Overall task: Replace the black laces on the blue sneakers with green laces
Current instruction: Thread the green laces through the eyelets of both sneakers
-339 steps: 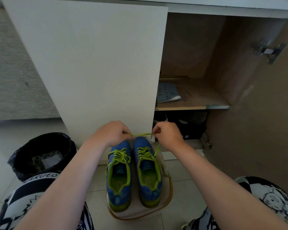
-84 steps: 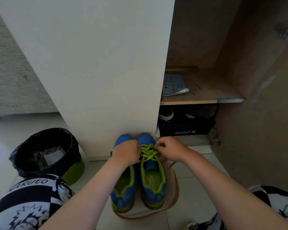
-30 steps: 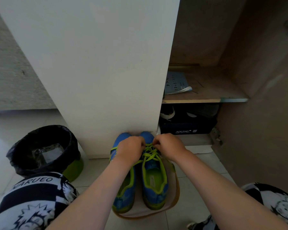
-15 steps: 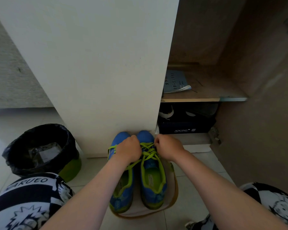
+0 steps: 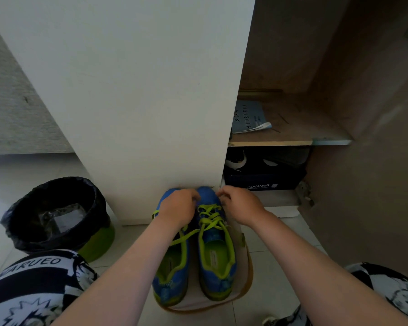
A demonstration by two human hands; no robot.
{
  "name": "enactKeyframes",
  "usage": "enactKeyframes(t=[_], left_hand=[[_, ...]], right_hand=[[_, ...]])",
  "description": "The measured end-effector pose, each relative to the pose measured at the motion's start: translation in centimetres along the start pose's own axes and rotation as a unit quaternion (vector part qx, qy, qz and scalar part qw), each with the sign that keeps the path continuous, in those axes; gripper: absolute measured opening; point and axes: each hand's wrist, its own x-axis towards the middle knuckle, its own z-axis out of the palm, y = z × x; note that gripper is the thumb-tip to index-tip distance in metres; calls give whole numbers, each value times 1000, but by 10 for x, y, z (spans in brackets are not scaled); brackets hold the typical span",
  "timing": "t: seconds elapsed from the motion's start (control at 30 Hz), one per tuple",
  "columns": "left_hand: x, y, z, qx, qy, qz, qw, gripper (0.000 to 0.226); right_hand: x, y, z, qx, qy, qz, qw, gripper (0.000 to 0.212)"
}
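Observation:
Two blue sneakers with lime-green lining stand side by side on a beige mat (image 5: 244, 292), toes against the white cabinet door. The right sneaker (image 5: 218, 262) carries criss-crossed green laces (image 5: 210, 218). My left hand (image 5: 178, 209) hovers over the left sneaker (image 5: 171, 276), fingers curled at the right sneaker's toe end, and a green lace end trails from under it. My right hand (image 5: 239, 205) has its fingers curled at the same toe end. What either hand pinches is hidden. No black laces show.
A black-lined bin with a green base (image 5: 57, 215) stands on the tile floor at left. The white cabinet door (image 5: 137, 90) rises just behind the shoes. At right, the open cabinet holds a booklet (image 5: 249, 117) on a shelf and a dark shoebox (image 5: 264, 182) below.
Both hands moved forward from the middle of the right sneaker's lacing to its toe end. Earlier they held a green lace stretched above the shoes.

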Motion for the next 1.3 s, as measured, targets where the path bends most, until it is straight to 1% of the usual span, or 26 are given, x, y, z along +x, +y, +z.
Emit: enactKeyframes(t=[0.1, 0.2, 0.33, 0.4, 0.5, 0.57, 0.7, 0.77, 0.83, 0.93, 1.03, 1.1, 1.17, 1.23, 1.3], left_hand=[[-1, 4, 2, 47, 20, 39, 998, 20], [0, 7, 3, 96, 31, 57, 993, 22], [4, 9, 6, 164, 32, 80, 983, 20], [3, 11, 12, 171, 25, 73, 982, 18], [2, 11, 14, 108, 21, 14, 994, 19], [3, 11, 14, 75, 17, -14, 997, 19], [2, 9, 14, 40, 25, -6, 999, 17], [2, 6, 15, 13, 28, -27, 999, 16], [3, 4, 16, -14, 11, -48, 999, 16], [4, 2, 15, -18, -4, -31, 999, 15], [1, 2, 13, 9, 17, 3, 1000, 13], [0, 0, 14, 12, 25, 4, 1000, 11], [0, -1, 13, 4, 18, -19, 1000, 12], [2, -2, 12, -9, 1, -22, 1000, 14], [2, -2, 11, -26, -15, -12, 999, 13]], right_hand=[[2, -5, 3, -36, 0, -36, 999, 26], [2, -11, 6, -80, 4, -59, 995, 24], [5, -15, 5, -129, 9, -61, 990, 23], [7, -14, 10, -136, 5, -42, 990, 22], [7, -10, 17, -110, 0, 9, 994, 20], [7, -9, 18, -89, 4, 21, 996, 20], [5, -10, 14, -23, 1, 13, 1000, 16], [4, -9, 14, 5, 5, 53, 999, 16], [3, -7, 14, 29, 1, 90, 996, 16], [2, -7, 12, 42, -9, 72, 996, 14], [2, -6, 9, 67, -8, 62, 996, 12], [0, -3, 8, 45, -9, 69, 997, 19], [-3, 1, 5, 13, -14, 91, 996, 25], [-4, 5, 3, 6, -12, 109, 994, 19], [-2, 4, 5, 57, -12, 104, 993, 12]])
